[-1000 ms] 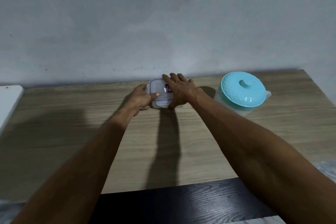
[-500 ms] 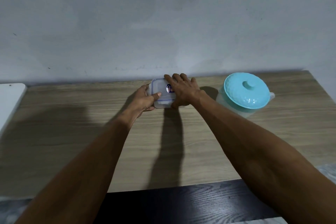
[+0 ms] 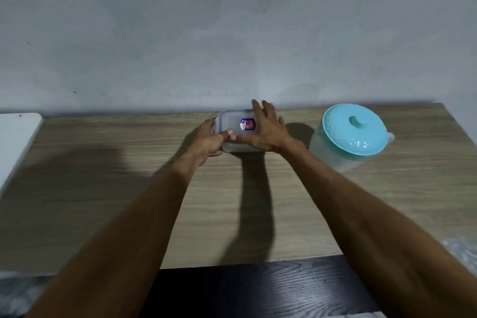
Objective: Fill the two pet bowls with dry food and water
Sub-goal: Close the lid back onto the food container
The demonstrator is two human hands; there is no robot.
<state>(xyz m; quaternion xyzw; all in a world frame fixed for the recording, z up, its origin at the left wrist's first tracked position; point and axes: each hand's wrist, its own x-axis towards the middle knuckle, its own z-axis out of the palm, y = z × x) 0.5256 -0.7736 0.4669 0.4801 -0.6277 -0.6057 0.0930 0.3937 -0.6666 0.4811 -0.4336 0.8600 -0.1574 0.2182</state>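
Note:
A small clear plastic food container (image 3: 233, 124) with a blue-rimmed lid and a sticker stands at the back of the wooden table (image 3: 103, 175), near the wall. My left hand (image 3: 209, 141) grips its left side, thumb on the front edge of the lid. My right hand (image 3: 265, 129) lies over the lid's right side, fingers spread and lifted at the tips. To the right stands a translucent water pitcher (image 3: 351, 137) with a turquoise lid. No pet bowls are in view.
A grey wall rises right behind the table. A white surface (image 3: 15, 142) borders the table on the left. A dark wood-grain surface (image 3: 258, 292) lies at the near edge below my arms.
My right hand's fingers have lifted and slid right, uncovering the sticker. The left hand keeps its grip. The container stays in place.

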